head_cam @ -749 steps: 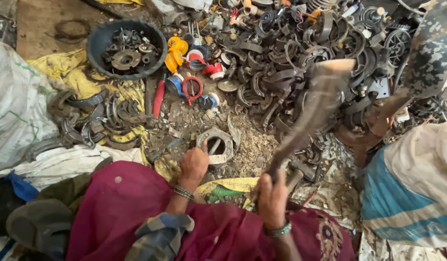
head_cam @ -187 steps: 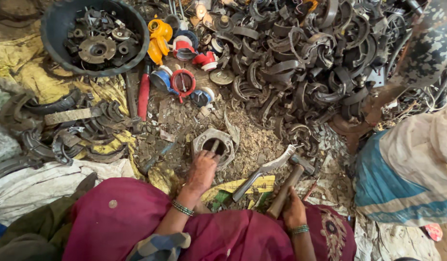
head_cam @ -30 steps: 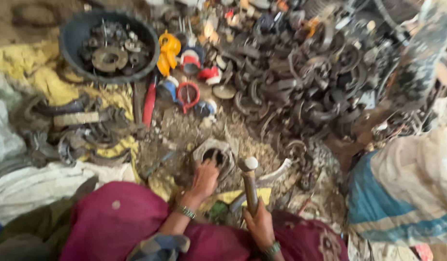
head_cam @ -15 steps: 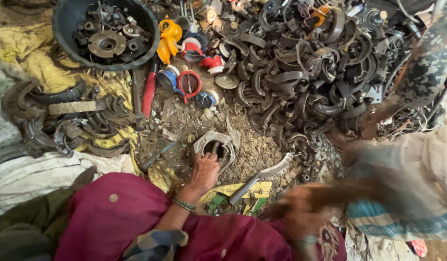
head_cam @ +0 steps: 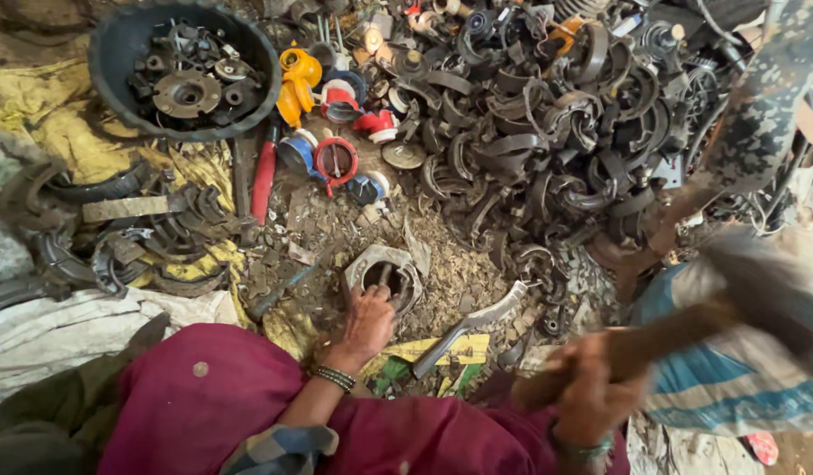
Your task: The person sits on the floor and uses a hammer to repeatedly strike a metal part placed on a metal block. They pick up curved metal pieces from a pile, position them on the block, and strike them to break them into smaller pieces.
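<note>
At lower centre the left hand [head_cam: 368, 324] closes its grip on the metal ring part [head_cam: 382, 274], while the blurred right hand [head_cam: 591, 396] clenches a hammer handle [head_cam: 670, 339] at lower right.

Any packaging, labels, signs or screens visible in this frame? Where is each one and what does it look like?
Printed wrapper: flattened on the ground just below the metal ring that the left hand grips; yellow, with green patches at its lower edge; partly covered by a grey metal bar.
Woven sack: far right, behind the blurred right hand; white with blue stripes.
No signs or screens.
</note>
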